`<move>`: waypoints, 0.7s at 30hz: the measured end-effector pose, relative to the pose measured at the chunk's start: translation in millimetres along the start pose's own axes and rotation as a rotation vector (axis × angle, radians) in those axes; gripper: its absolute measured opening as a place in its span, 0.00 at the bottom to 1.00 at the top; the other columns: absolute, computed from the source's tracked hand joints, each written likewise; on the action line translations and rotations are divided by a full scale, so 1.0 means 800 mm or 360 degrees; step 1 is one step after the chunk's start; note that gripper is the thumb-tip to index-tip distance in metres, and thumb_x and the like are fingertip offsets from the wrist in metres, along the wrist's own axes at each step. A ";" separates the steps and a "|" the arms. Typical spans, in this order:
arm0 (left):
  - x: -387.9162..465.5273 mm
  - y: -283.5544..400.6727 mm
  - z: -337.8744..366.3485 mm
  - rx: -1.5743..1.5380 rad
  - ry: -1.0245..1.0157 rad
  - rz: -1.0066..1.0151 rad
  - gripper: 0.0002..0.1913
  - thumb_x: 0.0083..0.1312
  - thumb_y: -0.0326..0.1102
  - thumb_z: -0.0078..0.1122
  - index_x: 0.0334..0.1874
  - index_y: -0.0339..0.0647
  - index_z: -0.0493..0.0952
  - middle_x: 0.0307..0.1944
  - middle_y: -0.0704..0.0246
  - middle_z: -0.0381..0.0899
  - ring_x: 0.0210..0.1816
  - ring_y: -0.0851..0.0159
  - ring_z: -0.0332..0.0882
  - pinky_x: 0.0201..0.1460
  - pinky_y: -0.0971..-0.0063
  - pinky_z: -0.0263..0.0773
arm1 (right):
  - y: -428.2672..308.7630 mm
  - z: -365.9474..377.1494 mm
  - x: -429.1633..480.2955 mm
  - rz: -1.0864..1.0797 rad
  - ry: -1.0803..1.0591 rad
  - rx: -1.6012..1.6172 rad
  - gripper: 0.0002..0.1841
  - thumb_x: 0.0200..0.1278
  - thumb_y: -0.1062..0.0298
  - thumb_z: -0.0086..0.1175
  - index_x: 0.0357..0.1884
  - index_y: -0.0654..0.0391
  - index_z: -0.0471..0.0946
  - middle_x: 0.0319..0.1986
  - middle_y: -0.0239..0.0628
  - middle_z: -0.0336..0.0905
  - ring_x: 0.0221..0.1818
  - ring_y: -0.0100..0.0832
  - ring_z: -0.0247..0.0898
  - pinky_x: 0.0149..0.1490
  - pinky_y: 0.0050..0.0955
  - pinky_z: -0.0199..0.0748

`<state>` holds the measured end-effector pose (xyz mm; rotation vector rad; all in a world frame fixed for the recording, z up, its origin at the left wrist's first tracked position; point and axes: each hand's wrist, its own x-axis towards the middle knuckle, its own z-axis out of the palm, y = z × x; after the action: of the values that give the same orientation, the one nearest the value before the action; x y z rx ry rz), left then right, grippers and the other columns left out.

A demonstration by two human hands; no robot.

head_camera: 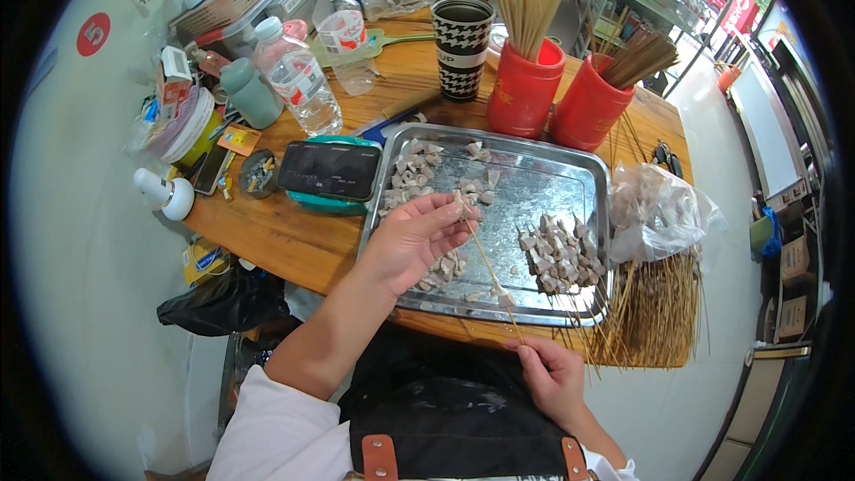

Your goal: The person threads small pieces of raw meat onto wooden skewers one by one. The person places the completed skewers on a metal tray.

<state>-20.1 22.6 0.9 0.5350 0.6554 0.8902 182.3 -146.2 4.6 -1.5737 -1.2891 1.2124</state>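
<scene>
My left hand (pixel 427 234) pinches a pale piece of meat (pixel 462 206) at the upper tip of a thin bamboo skewer (pixel 482 255). My right hand (pixel 551 374) grips the lower end of that skewer at the table's front edge. Another meat piece (pixel 502 295) is threaded partway down it. Below both hands lies a rectangular metal tray (pixel 494 317). Loose meat pieces (pixel 411 170) are spread over its left side, some hidden by my left hand. Loaded skewers (pixel 561 257) lie together on its right side, their bare sticks projecting over the front rim.
Right of the tray, a clear plastic bag (pixel 658 214) lies over many more skewers (pixel 658 321). Two red containers (pixel 524 93) of sticks and a patterned cup (pixel 462 53) stand behind. At left are a phone (pixel 330 170), an ashtray (pixel 258 174) and plastic bottles (pixel 300 87).
</scene>
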 end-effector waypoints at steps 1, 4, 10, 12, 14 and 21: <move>-0.002 0.001 0.000 0.0014 0.0010 -0.0009 0.09 0.64 0.30 0.55 0.45 0.37 0.74 0.40 0.64 0.80 0.42 0.70 0.78 0.48 0.79 0.74 | -0.001 0.000 0.000 0.0004 0.0003 0.0002 0.07 0.62 0.74 0.53 0.39 0.62 0.80 0.17 0.27 0.73 0.19 0.14 0.62 0.25 0.15 0.60; -0.007 0.002 0.003 0.0094 -0.0053 -0.0008 0.09 0.64 0.31 0.56 0.44 0.36 0.75 0.39 0.65 0.80 0.40 0.71 0.79 0.47 0.79 0.74 | -0.002 0.001 -0.002 0.0057 0.0009 0.0079 0.07 0.62 0.74 0.52 0.39 0.62 0.80 0.17 0.24 0.71 0.18 0.13 0.60 0.24 0.15 0.58; -0.011 -0.008 0.014 0.0193 -0.0057 -0.0107 0.07 0.64 0.30 0.55 0.42 0.35 0.76 0.40 0.63 0.80 0.39 0.70 0.79 0.44 0.80 0.76 | 0.000 0.003 0.000 0.0033 0.0022 0.0117 0.07 0.63 0.74 0.52 0.39 0.63 0.80 0.17 0.23 0.70 0.19 0.12 0.58 0.24 0.13 0.55; -0.010 -0.009 0.015 0.0213 -0.0046 -0.0024 0.07 0.64 0.30 0.55 0.42 0.37 0.76 0.39 0.64 0.80 0.39 0.70 0.79 0.45 0.79 0.76 | 0.000 0.002 -0.001 0.0050 0.0031 0.0132 0.08 0.63 0.74 0.52 0.39 0.63 0.80 0.17 0.23 0.70 0.19 0.12 0.58 0.24 0.13 0.55; -0.009 -0.007 0.015 0.0224 -0.0046 0.0019 0.07 0.65 0.31 0.55 0.42 0.38 0.76 0.39 0.66 0.80 0.39 0.71 0.79 0.45 0.79 0.75 | -0.001 0.002 0.000 -0.0002 0.0032 0.0114 0.08 0.63 0.74 0.52 0.39 0.64 0.80 0.17 0.23 0.70 0.19 0.12 0.58 0.24 0.13 0.55; -0.009 -0.003 0.016 0.0170 0.0010 0.0018 0.08 0.65 0.35 0.55 0.41 0.39 0.77 0.38 0.67 0.80 0.39 0.70 0.79 0.45 0.78 0.75 | -0.002 0.001 0.000 0.0028 0.0046 0.0180 0.07 0.63 0.74 0.52 0.39 0.64 0.80 0.16 0.23 0.70 0.18 0.12 0.58 0.23 0.13 0.54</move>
<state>-13.3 13.2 10.0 0.6323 0.7090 0.8713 181.1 -146.0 6.2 -1.5185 -1.1701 1.2470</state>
